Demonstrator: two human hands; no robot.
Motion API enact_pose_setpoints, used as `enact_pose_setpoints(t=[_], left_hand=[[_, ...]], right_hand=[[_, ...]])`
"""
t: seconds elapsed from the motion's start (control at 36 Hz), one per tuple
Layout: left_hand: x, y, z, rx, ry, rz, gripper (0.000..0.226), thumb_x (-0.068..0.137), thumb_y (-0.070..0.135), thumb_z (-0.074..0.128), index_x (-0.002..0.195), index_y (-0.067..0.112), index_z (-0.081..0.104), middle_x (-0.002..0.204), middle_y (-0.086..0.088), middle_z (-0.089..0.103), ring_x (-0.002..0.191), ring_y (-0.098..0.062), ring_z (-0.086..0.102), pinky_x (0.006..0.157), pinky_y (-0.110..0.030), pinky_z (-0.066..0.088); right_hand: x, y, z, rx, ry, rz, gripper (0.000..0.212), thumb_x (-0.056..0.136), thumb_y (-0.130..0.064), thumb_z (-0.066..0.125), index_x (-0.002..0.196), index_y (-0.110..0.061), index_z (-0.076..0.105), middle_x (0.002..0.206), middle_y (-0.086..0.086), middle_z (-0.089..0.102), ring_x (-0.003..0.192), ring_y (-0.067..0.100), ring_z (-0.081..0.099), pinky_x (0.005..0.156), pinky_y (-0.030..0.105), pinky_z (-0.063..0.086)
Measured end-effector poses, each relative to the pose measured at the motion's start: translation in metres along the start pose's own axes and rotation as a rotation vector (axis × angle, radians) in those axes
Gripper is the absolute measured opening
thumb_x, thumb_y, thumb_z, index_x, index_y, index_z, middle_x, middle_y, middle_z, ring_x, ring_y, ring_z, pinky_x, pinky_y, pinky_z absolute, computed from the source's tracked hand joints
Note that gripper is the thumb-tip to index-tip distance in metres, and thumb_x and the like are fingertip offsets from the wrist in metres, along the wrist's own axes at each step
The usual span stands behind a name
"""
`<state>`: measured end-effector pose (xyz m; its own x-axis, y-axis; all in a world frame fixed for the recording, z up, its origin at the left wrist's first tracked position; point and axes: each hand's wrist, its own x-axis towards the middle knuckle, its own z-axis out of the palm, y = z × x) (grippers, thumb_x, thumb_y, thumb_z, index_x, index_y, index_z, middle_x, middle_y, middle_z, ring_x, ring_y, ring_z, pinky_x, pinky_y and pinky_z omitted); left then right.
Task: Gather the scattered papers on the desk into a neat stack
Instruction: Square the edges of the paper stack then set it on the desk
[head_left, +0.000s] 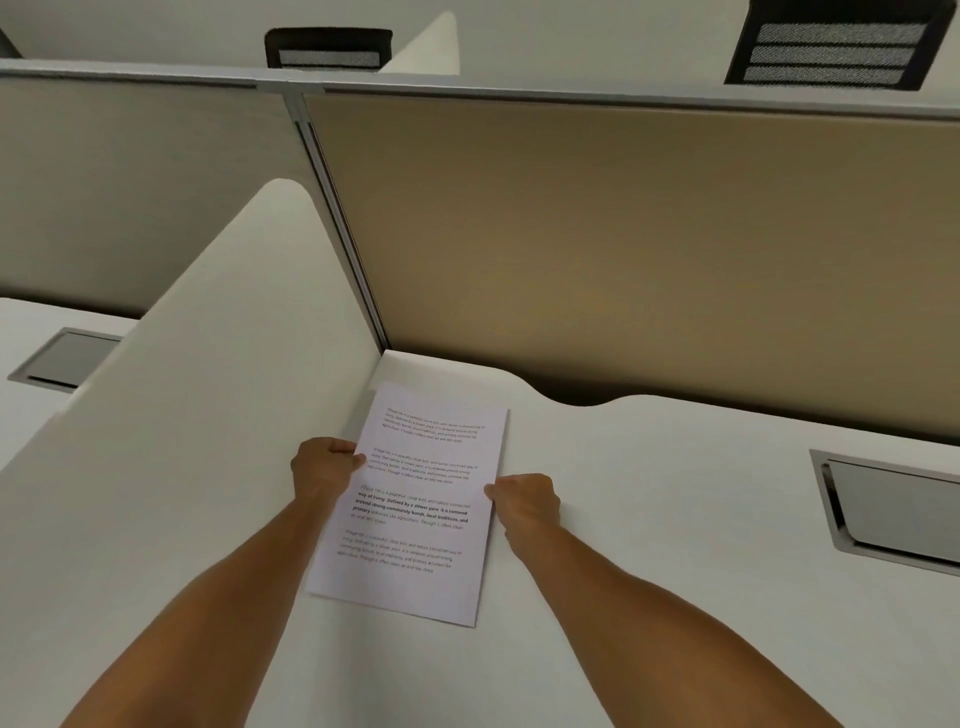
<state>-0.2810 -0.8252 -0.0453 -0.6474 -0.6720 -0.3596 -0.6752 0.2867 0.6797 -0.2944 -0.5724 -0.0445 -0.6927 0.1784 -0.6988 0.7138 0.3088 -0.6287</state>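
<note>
A stack of white printed papers (415, 499) lies on the white desk (675, 545), close to the left side divider, its edges lined up. My left hand (324, 465) grips the stack's left edge, fingers curled onto it. On the opposite side, my right hand (524, 501) pinches the right edge with thumb and fingers. Only the top sheet, with several short text paragraphs, is visible; how many sheets lie beneath is hidden.
A white side divider (208, 364) rises directly left of the papers. A tan partition (623, 249) closes the back of the desk. A grey cable hatch (893, 504) is set into the desk at right; another cable hatch (62, 358) lies beyond the divider. Black chair backs show behind.
</note>
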Motion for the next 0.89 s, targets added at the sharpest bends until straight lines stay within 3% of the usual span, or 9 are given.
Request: enact_pose_setpoints(t=[0.08, 0.39, 0.58, 0.67, 0.75, 0.81, 0.83, 0.89], left_hand=[[0.003, -0.002, 0.005, 0.01, 0.005, -0.004, 0.026, 0.078, 0.01, 0.08, 0.103, 0.007, 0.074, 0.103, -0.012, 0.076, 0.086, -0.024, 0.068, 0.086, -0.033, 0.055], [-0.001, -0.009, 0.019, -0.011, 0.078, 0.003, 0.024, 0.076, 0.008, 0.081, 0.099, 0.005, 0.073, 0.099, -0.014, 0.075, 0.091, -0.029, 0.07, 0.088, -0.034, 0.053], [-0.016, -0.003, 0.025, 0.11, 0.141, 0.095, 0.025, 0.083, 0.004, 0.072, 0.108, 0.001, 0.069, 0.104, -0.016, 0.073, 0.098, -0.033, 0.067, 0.089, -0.038, 0.052], [-0.02, 0.001, 0.027, 0.182, 0.115, 0.153, 0.026, 0.085, -0.004, 0.06, 0.11, 0.0, 0.065, 0.109, -0.017, 0.07, 0.09, -0.03, 0.064, 0.079, -0.032, 0.048], [-0.027, 0.006, 0.026, 0.33, 0.062, 0.197, 0.026, 0.088, -0.001, 0.053, 0.113, 0.002, 0.061, 0.112, -0.018, 0.067, 0.093, -0.033, 0.063, 0.079, -0.035, 0.049], [-0.033, 0.008, 0.023, 0.384, 0.013, 0.205, 0.028, 0.089, 0.003, 0.054, 0.117, 0.002, 0.059, 0.116, -0.018, 0.065, 0.101, -0.035, 0.064, 0.079, -0.035, 0.048], [-0.035, 0.009, 0.022, 0.397, -0.009, 0.212, 0.029, 0.089, 0.005, 0.055, 0.118, 0.001, 0.058, 0.117, -0.018, 0.065, 0.103, -0.035, 0.064, 0.079, -0.034, 0.047], [-0.043, 0.01, 0.018, 0.42, -0.044, 0.232, 0.033, 0.088, 0.01, 0.061, 0.119, 0.002, 0.058, 0.119, -0.016, 0.065, 0.106, -0.034, 0.063, 0.081, -0.034, 0.047]], right_hand=[[0.001, -0.002, 0.0, -0.01, 0.017, 0.006, 0.005, 0.075, -0.021, 0.077, 0.074, -0.018, 0.074, 0.08, 0.007, 0.076, 0.076, 0.028, 0.074, 0.075, 0.037, 0.063], [0.006, -0.009, -0.001, -0.076, 0.02, 0.03, 0.015, 0.077, -0.014, 0.079, 0.089, -0.006, 0.074, 0.089, 0.012, 0.076, 0.085, 0.034, 0.075, 0.08, 0.045, 0.064], [0.011, -0.006, 0.003, -0.139, 0.05, 0.026, 0.018, 0.078, -0.014, 0.078, 0.074, -0.011, 0.061, 0.086, 0.011, 0.075, 0.081, 0.032, 0.075, 0.076, 0.044, 0.065], [0.01, -0.005, 0.002, -0.125, 0.054, 0.01, 0.021, 0.082, -0.012, 0.071, 0.067, -0.013, 0.056, 0.083, 0.01, 0.072, 0.082, 0.033, 0.075, 0.076, 0.04, 0.064], [0.009, -0.002, -0.001, -0.128, 0.02, -0.04, 0.021, 0.083, -0.005, 0.062, 0.065, -0.011, 0.052, 0.071, 0.006, 0.061, 0.073, 0.031, 0.068, 0.065, 0.033, 0.054], [0.002, -0.002, -0.005, -0.144, -0.034, -0.076, 0.005, 0.085, -0.006, 0.06, 0.087, -0.01, 0.063, 0.082, 0.006, 0.062, 0.08, 0.03, 0.067, 0.067, 0.032, 0.052], [0.002, -0.001, -0.005, -0.142, -0.058, -0.084, 0.022, 0.087, -0.009, 0.06, 0.108, -0.01, 0.065, 0.098, 0.009, 0.066, 0.093, 0.031, 0.069, 0.073, 0.033, 0.054], [-0.004, -0.003, -0.01, -0.166, -0.104, -0.088, 0.049, 0.09, -0.015, 0.063, 0.138, -0.01, 0.052, 0.13, 0.011, 0.061, 0.117, 0.03, 0.062, 0.085, 0.031, 0.053]])
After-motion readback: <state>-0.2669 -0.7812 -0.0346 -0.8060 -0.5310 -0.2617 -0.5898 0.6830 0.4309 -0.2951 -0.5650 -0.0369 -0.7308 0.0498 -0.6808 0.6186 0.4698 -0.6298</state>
